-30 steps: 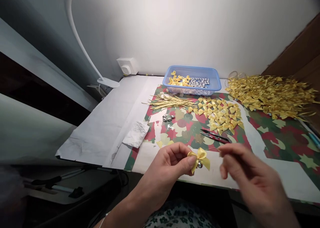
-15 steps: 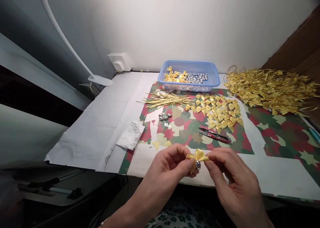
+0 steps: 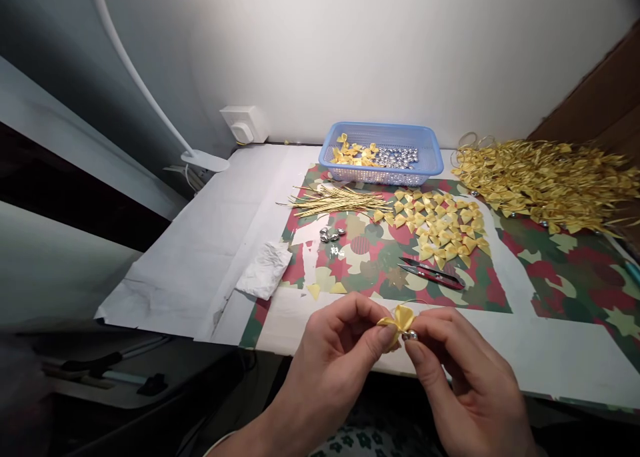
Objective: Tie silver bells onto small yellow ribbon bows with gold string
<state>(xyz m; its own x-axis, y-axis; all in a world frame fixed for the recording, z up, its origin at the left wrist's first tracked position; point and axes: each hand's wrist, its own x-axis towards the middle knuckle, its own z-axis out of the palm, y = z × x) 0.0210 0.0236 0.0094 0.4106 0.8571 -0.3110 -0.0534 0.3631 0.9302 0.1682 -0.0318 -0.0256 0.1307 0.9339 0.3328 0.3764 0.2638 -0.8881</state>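
A yellow ribbon bow (image 3: 401, 317) is pinched between my two hands at the table's front edge. My left hand (image 3: 345, 347) grips its left loop between thumb and fingers. Just below the bow's middle hangs a small silver bell (image 3: 410, 335). My right hand (image 3: 453, 357) is closed with thumb and forefinger at the bell and the bow's right side, which the fingers partly cover. Beyond the hands lie thread snips (image 3: 433, 274), two yellow ribbon scraps (image 3: 313, 291), and a few loose silver bells (image 3: 333, 235).
Gold cords (image 3: 340, 201) lie beside rows of yellow bows (image 3: 440, 223). Behind them stands a blue basket (image 3: 438, 151) holding bows and bells. A heap of finished-looking gold pieces (image 3: 545, 183) lies right; a folded white tissue (image 3: 265, 270) and a lamp (image 3: 135, 63) are left.
My right thumb and forefinger have moved from the bow's right loop down to the bell. The bow has turned slightly, and the view has shifted a little.
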